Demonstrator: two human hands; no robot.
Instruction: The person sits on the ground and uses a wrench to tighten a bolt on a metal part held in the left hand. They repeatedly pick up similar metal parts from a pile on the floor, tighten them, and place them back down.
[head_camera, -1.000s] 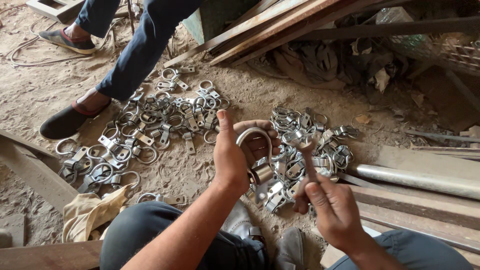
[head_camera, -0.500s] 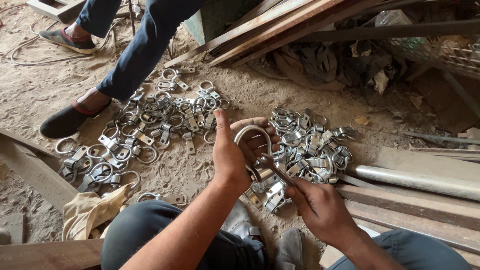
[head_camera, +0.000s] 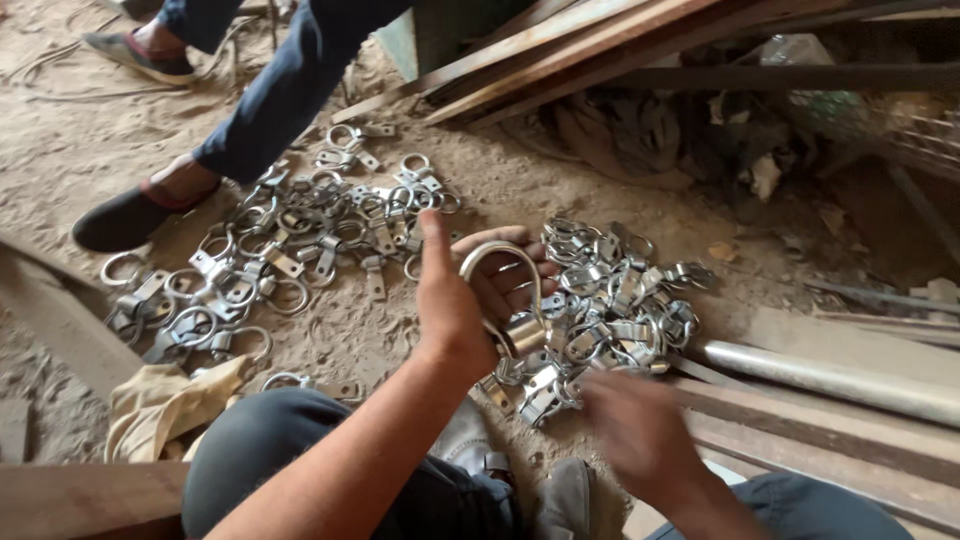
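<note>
Left hand (head_camera: 470, 290) is up at chest level, closed around a metal ring clamp (head_camera: 505, 300): curved band arching over the fingers, thumb pointing up, the flat plate end hanging low by the heel of the palm. Firm hold, part well clear of the floor.

Right hand (head_camera: 640, 440) is low and motion-blurred, just beside the near edge of the right pile of clamps (head_camera: 610, 300). Cannot tell whether it's open or closed, or whether it holds anything.

Second, wider spread of the same ring clamps (head_camera: 280, 270) lies to the left on the dirt floor (head_camera: 400, 330), well apart from the right pile. Another person's leg in blue trousers (head_camera: 280, 100) and dark shoe (head_camera: 125, 220) stand at the far edge of that spread. Steel pipe (head_camera: 830, 375) and wooden planks (head_camera: 600, 50) lie to the right and behind; a tan cloth (head_camera: 160, 400) sits by the near knee.

My read: mid-handling of one clamp, one piece in the left hand while the right works at the pile. Next move likely needs the right hand to steady and meet the held clamp at its plate end, left hand keeping the ring still.
</note>
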